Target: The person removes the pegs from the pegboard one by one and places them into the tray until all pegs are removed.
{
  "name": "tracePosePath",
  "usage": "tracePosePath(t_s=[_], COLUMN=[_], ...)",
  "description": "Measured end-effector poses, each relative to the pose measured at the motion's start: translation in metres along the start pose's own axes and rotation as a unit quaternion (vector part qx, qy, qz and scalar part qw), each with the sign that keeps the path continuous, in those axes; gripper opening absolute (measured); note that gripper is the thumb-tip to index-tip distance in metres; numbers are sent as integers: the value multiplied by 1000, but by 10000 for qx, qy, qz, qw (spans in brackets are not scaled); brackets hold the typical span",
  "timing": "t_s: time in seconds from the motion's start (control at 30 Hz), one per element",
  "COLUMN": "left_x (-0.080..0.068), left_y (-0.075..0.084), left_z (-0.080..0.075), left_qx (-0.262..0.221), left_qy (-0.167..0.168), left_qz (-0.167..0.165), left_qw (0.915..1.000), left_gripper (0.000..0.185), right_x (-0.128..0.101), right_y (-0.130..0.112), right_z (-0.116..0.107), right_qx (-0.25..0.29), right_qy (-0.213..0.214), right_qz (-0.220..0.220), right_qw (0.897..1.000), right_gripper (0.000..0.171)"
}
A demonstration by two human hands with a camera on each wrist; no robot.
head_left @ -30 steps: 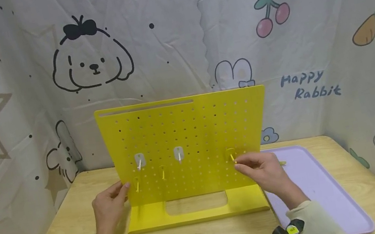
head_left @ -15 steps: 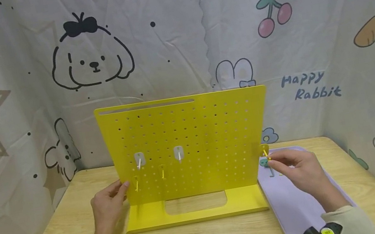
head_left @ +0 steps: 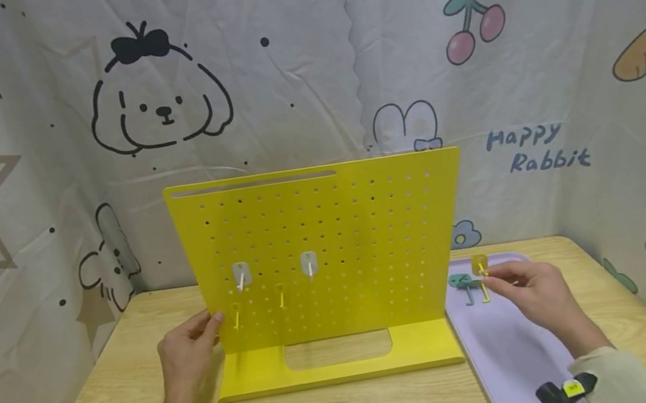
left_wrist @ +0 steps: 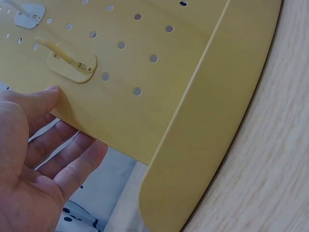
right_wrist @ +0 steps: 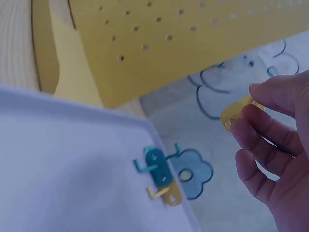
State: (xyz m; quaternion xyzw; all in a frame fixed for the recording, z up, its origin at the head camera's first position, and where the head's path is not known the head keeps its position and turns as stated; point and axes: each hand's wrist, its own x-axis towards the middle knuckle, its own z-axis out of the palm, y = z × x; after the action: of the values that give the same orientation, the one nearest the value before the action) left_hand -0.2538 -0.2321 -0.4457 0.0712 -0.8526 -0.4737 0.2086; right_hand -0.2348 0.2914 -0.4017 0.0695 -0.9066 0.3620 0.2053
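- The right hand (head_left: 533, 290) pinches a yellow hook (head_left: 480, 265) between thumb and fingertips above the far end of the lavender tray (head_left: 519, 354), at the counter's right edge.
- A teal hook (head_left: 462, 282) and another yellow one already lie at the tray's far end; how many in all is hard to tell.
- The left hand (head_left: 184, 355) braces the left edge of the yellow pegboard (head_left: 328, 229), thumb in front, fingers straight behind.
- Four hooks remain on the board, judging by the head view.
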Motion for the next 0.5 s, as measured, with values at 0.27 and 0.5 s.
tracePosePath(t_s=[0.27,0.5], left_x=[1,1], left_y=[-2,-3], left_z=[0,1], left_qx=[7,-4], left_qy=[1,22], left_qz=[-30,32], left_qw=[10000,10000], left_gripper=[37,35], right_x=[4,8], right_y=[28,47], right_z=[7,17], right_qx=[-207,-528], right_qy=[-591,-1128], right_qz=[499,677], right_qw=[9968,9899], right_gripper=[17,19])
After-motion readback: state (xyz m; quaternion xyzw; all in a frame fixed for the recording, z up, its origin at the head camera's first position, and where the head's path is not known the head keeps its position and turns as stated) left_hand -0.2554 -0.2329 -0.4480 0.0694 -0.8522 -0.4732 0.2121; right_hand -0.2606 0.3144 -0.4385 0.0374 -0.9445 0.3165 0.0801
